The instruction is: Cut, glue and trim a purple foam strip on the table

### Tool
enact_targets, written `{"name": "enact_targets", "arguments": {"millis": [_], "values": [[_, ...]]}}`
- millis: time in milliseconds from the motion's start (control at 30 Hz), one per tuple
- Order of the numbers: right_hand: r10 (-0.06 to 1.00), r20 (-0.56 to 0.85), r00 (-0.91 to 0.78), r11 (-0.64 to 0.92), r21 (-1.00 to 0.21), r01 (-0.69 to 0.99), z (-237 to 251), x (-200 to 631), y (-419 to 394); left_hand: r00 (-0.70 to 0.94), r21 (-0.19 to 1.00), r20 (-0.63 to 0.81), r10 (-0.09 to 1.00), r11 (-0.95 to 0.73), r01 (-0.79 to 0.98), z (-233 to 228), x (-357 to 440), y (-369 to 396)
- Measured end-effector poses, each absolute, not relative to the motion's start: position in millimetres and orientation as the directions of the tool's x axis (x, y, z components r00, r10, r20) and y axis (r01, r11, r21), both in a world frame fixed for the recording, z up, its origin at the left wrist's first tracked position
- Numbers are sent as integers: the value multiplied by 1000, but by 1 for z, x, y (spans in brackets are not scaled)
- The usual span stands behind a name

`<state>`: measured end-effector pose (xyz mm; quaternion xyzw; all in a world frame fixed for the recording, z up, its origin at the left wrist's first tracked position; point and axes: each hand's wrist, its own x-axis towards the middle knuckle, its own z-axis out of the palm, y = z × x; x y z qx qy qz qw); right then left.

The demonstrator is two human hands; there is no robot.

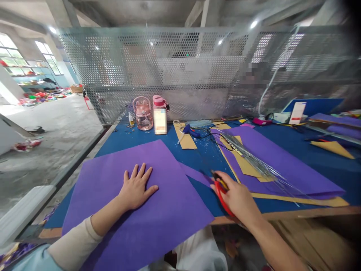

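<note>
Blue table (169, 141), left hand (135, 188) flat on purple sheet (158, 210), right hand (239, 197) gripping scissors (218, 184) pointing away-left.

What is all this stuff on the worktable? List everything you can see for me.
Large purple felt sheet: one, purple, front left, under the left hand.
Second purple felt sheet: one, purple, right side.
Tan cardboard pieces: several, tan, on and under the right sheet, one near the middle back.
Bundle of thin metal wires: one, silver, across the right sheet.
Blue glue gun: one, blue, middle back.
Pink plastic water bottles: two, pink, back by the mesh.
Blue-covered table: one, blue.
Perforated metal screen: one, grey, behind the table.
Red-handled scissors: one, red, in the right hand.
Left hand: flat on the large sheet.
Right hand: gripping the scissors.
</note>
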<state>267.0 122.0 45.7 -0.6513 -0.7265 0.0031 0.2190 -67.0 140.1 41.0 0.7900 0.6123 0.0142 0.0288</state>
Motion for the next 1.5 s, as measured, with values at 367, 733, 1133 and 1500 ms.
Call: {"name": "enact_targets", "arguments": {"millis": [367,733,1133,1500], "values": [[999,33,15,-12,-88,996,54,245,84,258,59,-34,966,-256,965,41,-72,138],[994,9,113,-112,-88,990,63,240,87,451,96,-93,888,-443,892,49,-127,191],[985,20,-171,152,-569,808,90,166,108,27,13,-60,998,-27,1000,41,-137,120],[849,23,-527,505,-326,799,100,9,166,-50,39,83,995,47,998,25,-173,130]]}}
